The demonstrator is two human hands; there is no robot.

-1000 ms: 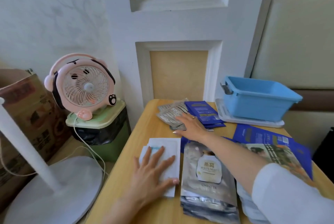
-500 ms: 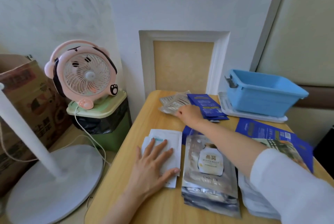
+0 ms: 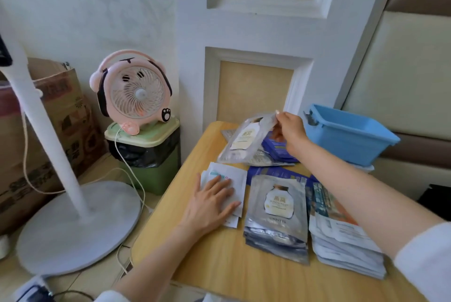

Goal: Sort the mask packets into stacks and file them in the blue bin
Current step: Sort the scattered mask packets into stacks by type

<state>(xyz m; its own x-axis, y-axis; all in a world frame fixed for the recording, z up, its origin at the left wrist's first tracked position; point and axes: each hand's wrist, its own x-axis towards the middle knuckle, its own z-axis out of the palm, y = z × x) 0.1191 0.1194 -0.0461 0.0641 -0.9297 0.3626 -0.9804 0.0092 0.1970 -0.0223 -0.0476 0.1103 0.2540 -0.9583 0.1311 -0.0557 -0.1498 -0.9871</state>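
Observation:
My right hand (image 3: pixel 290 134) pinches the top edge of a silver mask packet (image 3: pixel 246 140) and holds it tilted above the far pile of silver and dark blue packets (image 3: pixel 275 153). My left hand (image 3: pixel 211 201) rests flat, fingers spread, on a small stack of white packets (image 3: pixel 231 177). Beside it lies a stack of silver packets (image 3: pixel 277 214) with a jar picture on top. To the right sits a thicker stack of white and printed packets (image 3: pixel 341 235), partly hidden by my right forearm. The blue bin (image 3: pixel 349 135) stands at the table's far right.
The wooden table (image 3: pixel 219 267) stands against a white panelled wall. To its left a pink desk fan (image 3: pixel 133 96) sits on a green waste bin (image 3: pixel 148 155). A white floor-stand base (image 3: pixel 75 226) and a cardboard box (image 3: pixel 48 131) are further left.
My right hand was lying on the far pile; it has now picked up a silver packet and lifted it off the pile. My left hand has stayed on the white stack.

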